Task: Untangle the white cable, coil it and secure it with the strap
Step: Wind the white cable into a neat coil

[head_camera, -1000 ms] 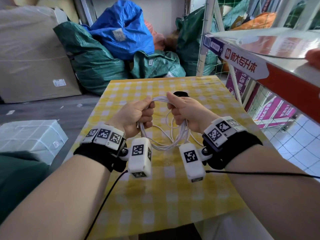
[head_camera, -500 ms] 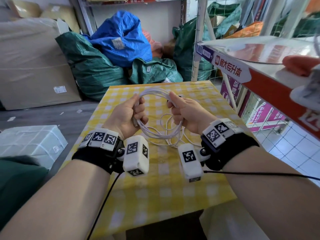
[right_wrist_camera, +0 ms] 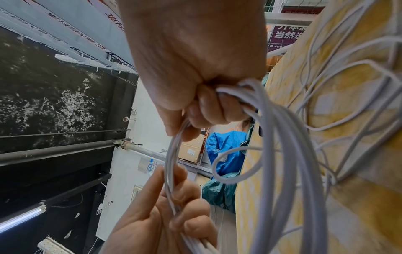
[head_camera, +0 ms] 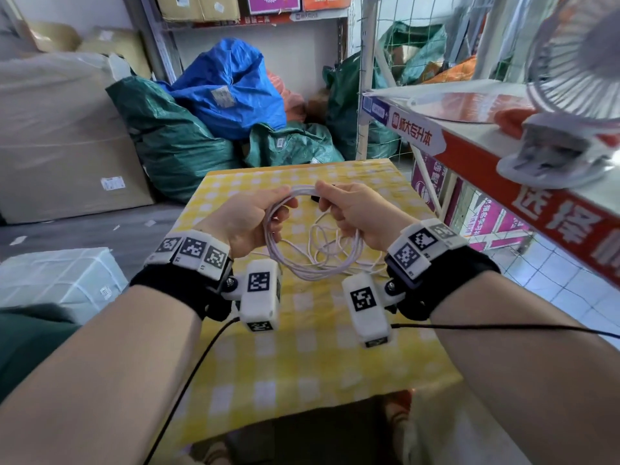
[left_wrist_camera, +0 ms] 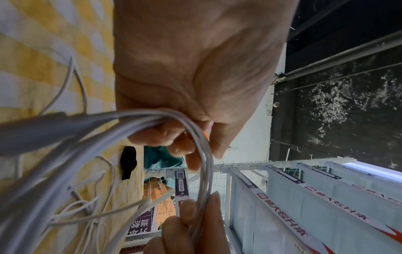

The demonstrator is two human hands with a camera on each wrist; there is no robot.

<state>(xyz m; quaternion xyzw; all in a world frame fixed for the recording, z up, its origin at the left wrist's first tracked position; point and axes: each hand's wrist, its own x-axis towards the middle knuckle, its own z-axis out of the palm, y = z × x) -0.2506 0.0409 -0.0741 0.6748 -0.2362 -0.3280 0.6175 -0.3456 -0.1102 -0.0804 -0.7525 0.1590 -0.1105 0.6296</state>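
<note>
Hands hold a half-made coil of thin, smooth white cable [head_camera: 312, 260] above a yellow-and-white checked tablecloth [head_camera: 302, 347]. The left hand [head_camera: 245, 219] has its fingers curled round the bundled loops on one side; the right hand [head_camera: 355, 213] clamps them on the other, thumb on top. Loose strands still lie tangled on the cloth beneath. A flat black strap [left_wrist_camera: 128, 161] rests on the table just beyond the hands. Likely risks: slippery rounds may spring apart if either grip eases, and the trailing tangle could snag and pull loops out of shape.
</note>
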